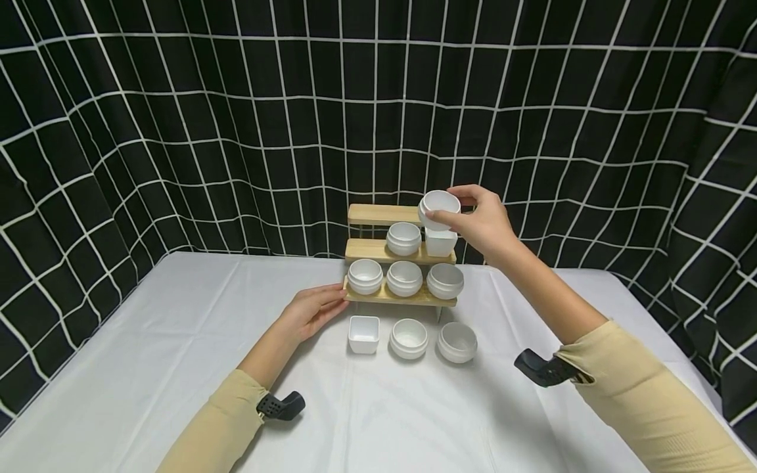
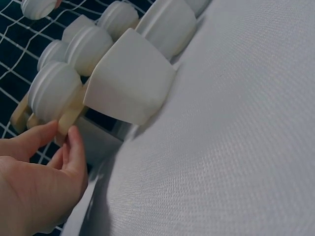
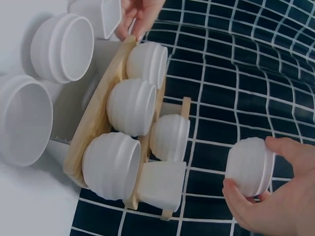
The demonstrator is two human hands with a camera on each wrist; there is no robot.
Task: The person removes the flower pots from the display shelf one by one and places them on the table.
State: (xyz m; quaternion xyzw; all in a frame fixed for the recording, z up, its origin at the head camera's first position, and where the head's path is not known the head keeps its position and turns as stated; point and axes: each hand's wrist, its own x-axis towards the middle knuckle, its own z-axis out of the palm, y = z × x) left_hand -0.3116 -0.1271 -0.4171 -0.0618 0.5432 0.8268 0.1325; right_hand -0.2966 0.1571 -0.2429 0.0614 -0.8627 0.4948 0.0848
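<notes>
My right hand (image 1: 486,220) pinches a round white bowl (image 1: 439,205) between thumb and fingers, up by the right end of the top step; the right wrist view shows this bowl (image 3: 250,166) apart from the stand. With thumb and fingertips, my left hand (image 1: 312,311) grips the left end of the lowest step of a three-step wooden stand (image 1: 368,249). Three round bowls (image 1: 404,278) line that lowest step. On the middle step sit a round bowl (image 1: 404,238) and, at its right end, a square white cup (image 1: 440,243).
In front of the stand, on the white tablecloth (image 1: 408,407), are a square cup (image 1: 363,334) and two round bowls, one in the middle (image 1: 409,339) and one to the right (image 1: 457,342). A black curtain with white grid lines (image 1: 284,125) hangs behind.
</notes>
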